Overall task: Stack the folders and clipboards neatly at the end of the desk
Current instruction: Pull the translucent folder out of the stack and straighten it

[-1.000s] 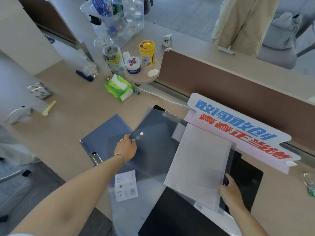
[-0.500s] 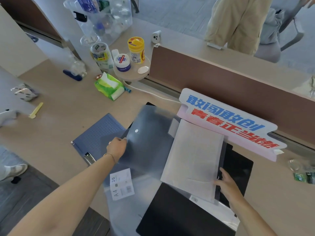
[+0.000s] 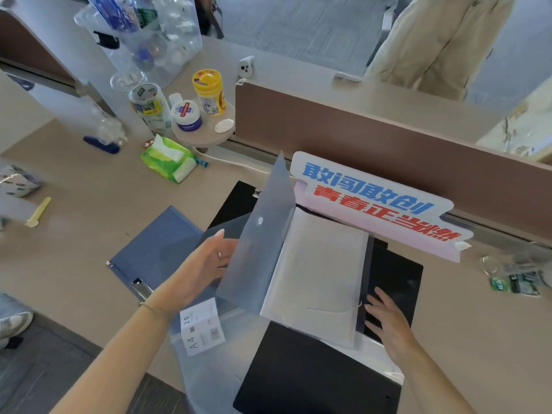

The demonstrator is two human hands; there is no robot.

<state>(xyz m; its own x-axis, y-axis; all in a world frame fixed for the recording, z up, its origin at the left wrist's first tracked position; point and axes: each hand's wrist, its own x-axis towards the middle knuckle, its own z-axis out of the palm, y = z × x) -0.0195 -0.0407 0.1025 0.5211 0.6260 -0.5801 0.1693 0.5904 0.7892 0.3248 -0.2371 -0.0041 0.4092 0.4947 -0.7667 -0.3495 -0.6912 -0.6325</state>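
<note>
**Folder flap swings up over the papers**

The translucent grey folder [image 3: 257, 249] has changed most. Half a second ago its cover lay nearly flat under the left hand [image 3: 206, 264]; now that cover stands almost upright, hinged along the left edge of the white paper sheets [image 3: 319, 276], its snap button facing the camera. The left hand has moved from pressing on top of the cover to supporting it from the left side, fingers spread open against the plastic, not pinching it as far as the view shows. The right hand [image 3: 388, 318] stays on the far side of the sheets, fingers apart and flat on the black clipboard [image 3: 397, 282] just beyond the paper's right edge, steadying rather than gripping.

Left of the raised cover lies the blue clipboard [image 3: 155, 249], its clip toward the person. Below both hands, nearest the desk edge, lie a clear sleeve pack with an A4 label [image 3: 203, 327] and a large black folder [image 3: 313, 375]. Another black board [image 3: 239, 201] shows beyond the left hand's fingertips.

Judging from this, the person is closing the grey folder over its papers so it becomes one tidy item. Nothing is yet stacked: the pieces overlap loosely at mid-desk beside the slogan sign [image 3: 376, 201].
</note>
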